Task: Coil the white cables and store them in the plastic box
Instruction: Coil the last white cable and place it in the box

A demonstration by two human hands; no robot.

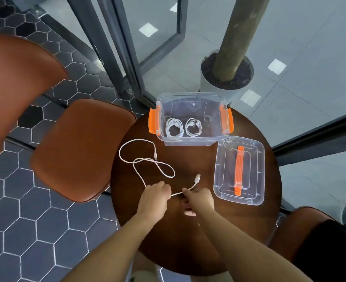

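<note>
A loose white cable (pixel 139 159) sprawls in loops over the round dark wooden table (pixel 188 231). My left hand (pixel 155 197) grips it near one end, and my right hand (pixel 199 198) pinches the same stretch a little further along. The cable's USB plug (pixel 197 178) sticks up beyond my right hand. The other plug (pixel 155 155) lies on the table. A clear plastic box (pixel 190 140) with orange clips stands open at the table's far side. Two coiled white cables (pixel 174 128) (pixel 193 127) lie side by side inside it.
The box's clear lid (pixel 257 192) with an orange handle lies upside down on the table at the right. Brown padded chairs (pixel 80 147) stand at the left and near right. A potted trunk (pixel 227 76) and glass panels stand beyond the table.
</note>
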